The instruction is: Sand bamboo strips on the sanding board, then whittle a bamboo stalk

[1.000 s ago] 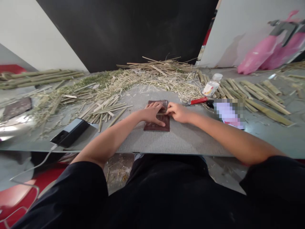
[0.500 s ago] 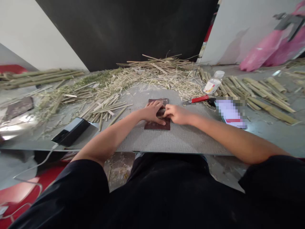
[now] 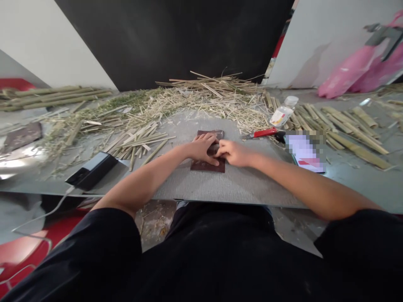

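Note:
A dark brown board point(image 3: 208, 166) lies flat on the grey tabletop in front of me. My left hand point(image 3: 204, 149) rests palm down across it, fingers stretched out and thumb apart. Close to its right side, over the board's right edge, my right hand point(image 3: 233, 152) is closed with the fingers pinched toward the left hand. What the right fingers hold is mostly hidden; only a small dull bit shows between the two hands. Thin split bamboo strips point(image 3: 141, 142) are heaped just left of the board.
Shavings point(image 3: 201, 98) bank up behind the board. To the right are a red-handled knife point(image 3: 264, 132), a labelled plastic bottle point(image 3: 283, 112), a phone point(image 3: 305, 153) and bamboo pieces point(image 3: 349, 121). A black box with a cable point(image 3: 92, 172) sits at left; pink spray bottles point(image 3: 346, 71) stand far right.
Both hands stay on the board in nearly the same place, with only a slight shift of the right fingers. The whole view has tilted slightly.

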Action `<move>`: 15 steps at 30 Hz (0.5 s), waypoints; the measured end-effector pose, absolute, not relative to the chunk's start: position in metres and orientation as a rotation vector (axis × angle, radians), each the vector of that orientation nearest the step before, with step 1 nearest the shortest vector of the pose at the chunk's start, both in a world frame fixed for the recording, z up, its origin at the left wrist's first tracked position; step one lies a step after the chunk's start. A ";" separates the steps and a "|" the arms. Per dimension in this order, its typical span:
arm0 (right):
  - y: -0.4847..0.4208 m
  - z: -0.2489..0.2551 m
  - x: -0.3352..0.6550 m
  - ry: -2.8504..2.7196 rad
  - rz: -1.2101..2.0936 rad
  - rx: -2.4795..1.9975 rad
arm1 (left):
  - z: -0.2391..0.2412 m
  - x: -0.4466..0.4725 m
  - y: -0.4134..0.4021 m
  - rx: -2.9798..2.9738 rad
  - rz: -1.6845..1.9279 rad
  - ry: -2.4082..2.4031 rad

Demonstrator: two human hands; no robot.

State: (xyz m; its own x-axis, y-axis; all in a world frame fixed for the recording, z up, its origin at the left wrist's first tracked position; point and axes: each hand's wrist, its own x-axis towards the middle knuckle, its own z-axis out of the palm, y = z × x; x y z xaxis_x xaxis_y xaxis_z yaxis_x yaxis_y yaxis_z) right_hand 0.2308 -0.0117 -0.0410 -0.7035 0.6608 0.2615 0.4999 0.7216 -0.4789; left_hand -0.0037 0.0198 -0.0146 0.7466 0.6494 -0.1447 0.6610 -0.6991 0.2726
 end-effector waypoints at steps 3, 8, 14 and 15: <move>-0.009 -0.043 0.232 -2.450 0.504 -0.971 | -0.015 -0.004 0.020 2.629 -0.059 1.027; -0.008 -0.044 0.231 -2.479 0.547 -0.932 | -0.015 -0.003 0.020 2.639 -0.070 1.017; -0.013 -0.040 0.231 -2.518 0.519 -0.891 | -0.011 -0.002 0.018 2.623 -0.096 1.024; -0.013 -0.039 0.231 -2.530 0.533 -0.880 | -0.010 -0.002 0.017 2.613 -0.111 1.026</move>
